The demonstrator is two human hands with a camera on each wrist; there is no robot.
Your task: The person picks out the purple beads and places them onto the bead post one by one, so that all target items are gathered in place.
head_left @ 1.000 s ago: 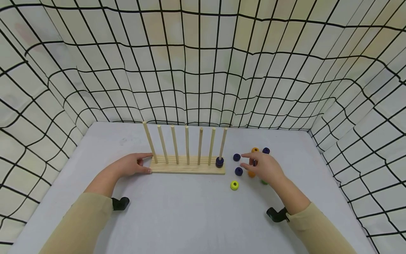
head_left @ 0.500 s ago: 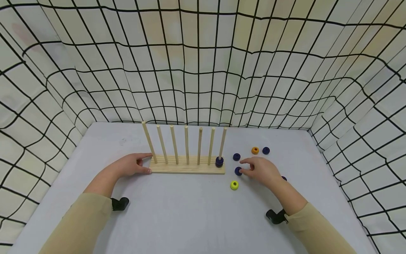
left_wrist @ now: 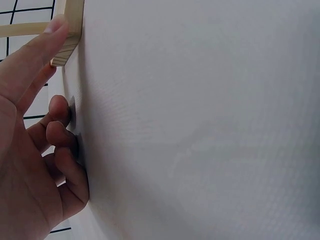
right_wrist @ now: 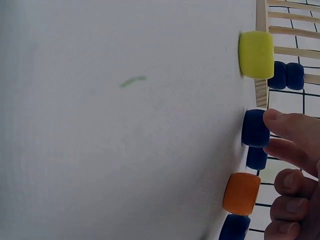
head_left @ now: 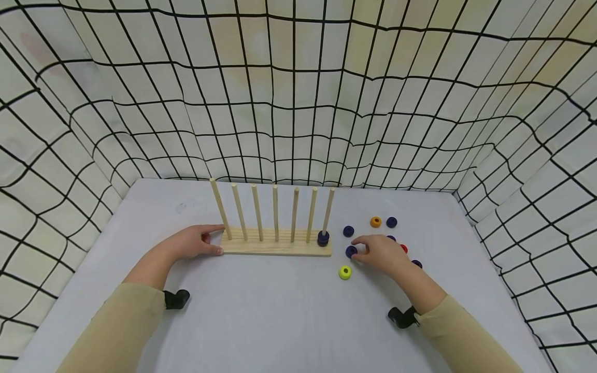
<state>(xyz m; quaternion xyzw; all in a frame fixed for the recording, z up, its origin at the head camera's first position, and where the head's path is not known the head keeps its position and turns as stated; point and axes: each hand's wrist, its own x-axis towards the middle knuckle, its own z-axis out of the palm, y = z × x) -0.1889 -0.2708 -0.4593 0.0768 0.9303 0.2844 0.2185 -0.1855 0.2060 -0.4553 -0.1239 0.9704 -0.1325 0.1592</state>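
Observation:
A wooden peg board (head_left: 275,249) with a row of upright pegs stands on the white table. My left hand (head_left: 188,242) grips its left end, thumb along the front edge and forefinger at the back corner; the other fingers are bent in the left wrist view. Two dark blue beads (head_left: 323,238) are stacked on the rightmost peg. Right of the board, my right hand (head_left: 382,253) has thumb and forefinger at opposite sides of a dark blue bead (right_wrist: 255,128) low on the table. A yellow bead (head_left: 345,272) lies nearer the front.
Behind the held bead lies another dark blue bead (head_left: 348,231). Farther back are an orange bead (head_left: 375,221) and a blue bead (head_left: 392,222). A red bead (head_left: 403,248) shows beside my right hand. Black netting (head_left: 294,109) encloses the table's back and sides.
My right hand has moved left and forward from among the beads, and its thumb and forefinger have come around the dark blue bead. The left hand stays at the board's end.

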